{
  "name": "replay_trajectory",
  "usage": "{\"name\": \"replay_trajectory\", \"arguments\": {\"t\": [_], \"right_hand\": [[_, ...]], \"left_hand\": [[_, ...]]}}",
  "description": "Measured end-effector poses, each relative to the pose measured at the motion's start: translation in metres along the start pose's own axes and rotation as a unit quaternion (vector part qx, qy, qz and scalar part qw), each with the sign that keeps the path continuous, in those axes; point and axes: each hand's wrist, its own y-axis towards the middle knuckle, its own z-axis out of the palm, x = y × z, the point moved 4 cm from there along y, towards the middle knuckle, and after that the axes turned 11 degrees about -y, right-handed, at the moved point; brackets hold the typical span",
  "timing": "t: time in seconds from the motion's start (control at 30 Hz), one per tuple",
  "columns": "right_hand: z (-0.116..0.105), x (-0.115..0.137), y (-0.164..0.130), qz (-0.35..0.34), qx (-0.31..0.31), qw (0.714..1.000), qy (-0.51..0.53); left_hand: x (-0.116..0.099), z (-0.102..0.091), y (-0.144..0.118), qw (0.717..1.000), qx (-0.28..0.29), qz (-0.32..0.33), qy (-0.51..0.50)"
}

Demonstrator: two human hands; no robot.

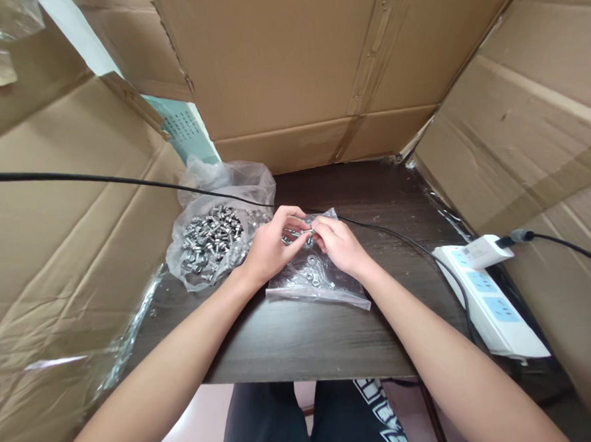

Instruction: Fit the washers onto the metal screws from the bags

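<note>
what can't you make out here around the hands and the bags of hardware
Head view only:
- What the left hand and right hand pinch between them: too small, covered by fingertips.
- Parts in the small clear bag: tiny, blurred by plastic glare.
- Lower layers of the big bag of screws: buried under the top ones.
- Power strip far end: hidden behind the white plug.

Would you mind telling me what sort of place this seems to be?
Probably a makeshift packing station: a dark desk walled by cardboard sheets, an open bag of screws, and a small clear bag under both hands.
</note>
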Motion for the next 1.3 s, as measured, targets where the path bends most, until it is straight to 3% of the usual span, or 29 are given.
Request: {"name": "replay_trajectory", "arguments": {"t": [0.23, 0.4, 0.73, 0.9, 1.1, 1.3], "right_hand": [[-0.0007, -0.0017, -0.001, 0.016, -0.007, 0.998, -0.053], [-0.0049, 0.0057, -0.0027, -0.047, -0.006, 0.997, -0.06], [-0.0057, 0.0071, -0.0007, -0.084, -0.037, 0.992, -0.086], [-0.0081, 0.0036, -0.0013, -0.061, -0.048, 0.996, -0.052], [-0.0071, 0.0064, 0.0001, -0.093, -0.028, 0.993, -0.069], [-0.0066, 0.0052, 0.0002, -0.065, -0.027, 0.997, -0.044]], "left_hand": [[0.0007, 0.0009, 0.0004, 1.0, 0.003, 0.008, -0.019], [0.0049, -0.0023, 0.001, 1.0, 0.001, -0.002, -0.004], [0.0046, -0.0044, 0.002, 1.0, -0.006, 0.0, 0.001], [0.0045, -0.0044, 0.0016, 1.0, -0.008, 0.001, -0.001], [0.0031, -0.0044, 0.0019, 1.0, -0.008, 0.003, -0.002], [0.0036, -0.0037, 0.0013, 1.0, -0.004, 0.011, 0.008]]}}
